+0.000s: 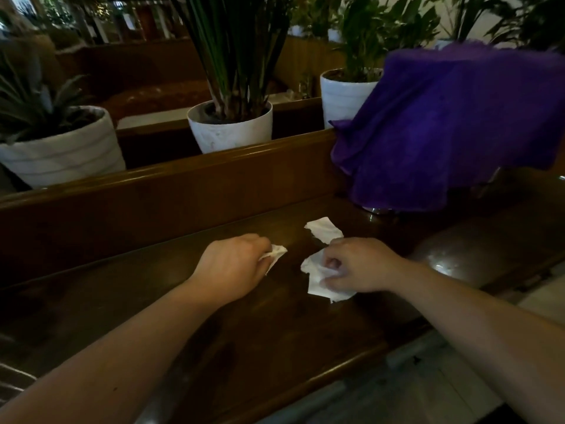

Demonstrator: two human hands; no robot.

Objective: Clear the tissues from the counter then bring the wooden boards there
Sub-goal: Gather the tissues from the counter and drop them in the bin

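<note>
On the dark wooden counter (214,316) lie three white tissue pieces. My left hand (235,266) is closed on a small crumpled tissue (276,252) that pokes out past its fingers. My right hand (357,264) pinches a larger torn tissue (318,278), which still rests on the counter top. A third tissue (324,229) lies flat and untouched just beyond my right hand. No wooden boards are in view.
A purple cloth (443,127) drapes over something shiny at the counter's right end. A raised wooden ledge (183,169) runs behind the counter. Behind it stand white plant pots (232,127), (61,151), (345,93). A pale floor (428,387) lies to the lower right.
</note>
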